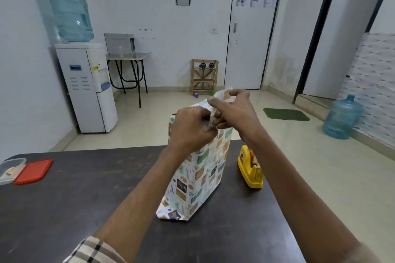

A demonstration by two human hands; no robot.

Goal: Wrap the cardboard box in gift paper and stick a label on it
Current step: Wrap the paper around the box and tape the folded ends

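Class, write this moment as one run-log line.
step: top fold | left hand: pinches flap | right hand: pinches flap | box: wrapped, upright on table | dispenser: beside box

Soft, even light, perhaps from overhead, fills your view. The water dispenser [85, 85] casts a faint shadow on the wall [21, 28] to its left. Far to its right the dark doorframe [317, 34] bows with lens distortion; the left hand [190, 128], right hand [235, 111] and pinched gift paper [203, 168] smear.
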